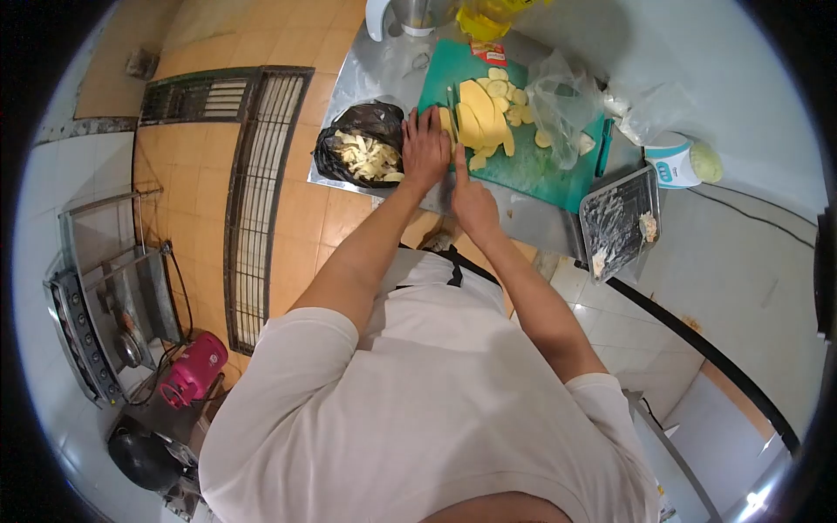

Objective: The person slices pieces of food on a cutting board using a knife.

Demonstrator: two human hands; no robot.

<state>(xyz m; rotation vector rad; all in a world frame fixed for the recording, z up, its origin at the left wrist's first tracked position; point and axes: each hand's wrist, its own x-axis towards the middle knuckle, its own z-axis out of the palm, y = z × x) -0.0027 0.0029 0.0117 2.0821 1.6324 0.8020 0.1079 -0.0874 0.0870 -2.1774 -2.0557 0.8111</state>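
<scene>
On a green cutting board (532,179) lie large yellow slices (479,118) and smaller round pale slices (519,105). My left hand (425,150) presses on a yellow piece (446,124) at the board's left edge, its fingers pointing away from me. Just to its right, my right hand (473,205) is closed around a knife (453,109), whose narrow blade stands between the held piece and the large slices. The knife's handle is mostly hidden in the hand. Left of my left hand, a black plastic bag (331,157) holds pale peelings (368,157).
A clear plastic bag (558,105) lies on the board's right part. Beyond the metal table's right end are a smeared clear tray (621,222) and a white-and-blue device (671,161). A yellow container (484,22) and a white-handled jug (379,19) stand at the back.
</scene>
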